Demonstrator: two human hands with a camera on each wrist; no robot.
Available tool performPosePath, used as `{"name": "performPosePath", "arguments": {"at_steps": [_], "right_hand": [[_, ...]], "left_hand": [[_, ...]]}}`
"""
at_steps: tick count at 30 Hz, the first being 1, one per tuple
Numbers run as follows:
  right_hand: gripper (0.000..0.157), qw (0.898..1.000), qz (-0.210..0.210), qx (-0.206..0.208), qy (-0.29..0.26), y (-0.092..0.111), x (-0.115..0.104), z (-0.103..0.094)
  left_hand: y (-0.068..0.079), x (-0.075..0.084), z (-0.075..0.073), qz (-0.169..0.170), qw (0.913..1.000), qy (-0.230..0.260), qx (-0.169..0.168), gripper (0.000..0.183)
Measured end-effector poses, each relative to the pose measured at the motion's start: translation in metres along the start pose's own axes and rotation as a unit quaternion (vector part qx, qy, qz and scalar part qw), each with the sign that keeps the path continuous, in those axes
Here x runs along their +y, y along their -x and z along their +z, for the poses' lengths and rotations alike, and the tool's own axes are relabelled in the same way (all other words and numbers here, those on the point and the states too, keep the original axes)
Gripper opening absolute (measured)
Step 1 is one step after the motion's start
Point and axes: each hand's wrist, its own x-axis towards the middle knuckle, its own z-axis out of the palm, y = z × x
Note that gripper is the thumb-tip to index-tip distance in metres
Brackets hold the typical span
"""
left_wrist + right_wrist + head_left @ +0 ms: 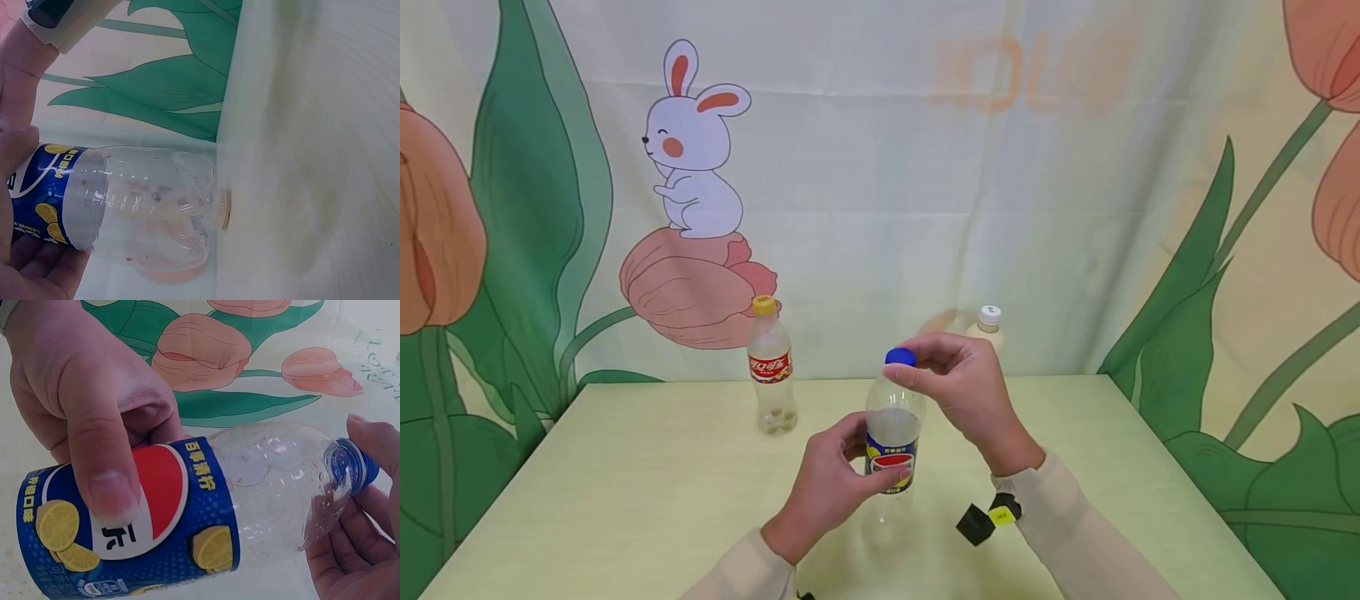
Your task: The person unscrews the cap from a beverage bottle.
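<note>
L hand [827, 477] has its fingers wrapped round the blue-labelled bottle [892, 429], thumb across the label [175, 534]; R hand [964, 385] pinches the blue cap [900, 357] at the neck btwn thumb & bent fingers. Bottle's approx. upright over the bench [625, 492]; can't tell if its base touches. Main risk, imo: bottle looks empty, so thin walls could buckle if L fingers squeeze too hard, or the whole thing could spin w/ the cap if they're too slack. Cap could slip or tilt if R fingers push off-axis; can't tell how tight it is. White-capped bottle [990, 315] stands beyond R hand, gap unclear, so a wide knuckle swing might knock it. Yellow-capped bottle [770, 367]: well apart, prob. low risk.
</note>
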Motion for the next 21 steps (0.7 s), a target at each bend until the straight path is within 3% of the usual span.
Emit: {"name": "performPosePath", "arguments": {"at_steps": [21], "right_hand": [[0.017,0.998,-0.04,-0.036,0.009,-0.0004,0.0034,0.0006]], "left_hand": [[0.0016,-0.0047,0.0002,0.012,0.9999,-0.003,-0.009,0.055]]}}
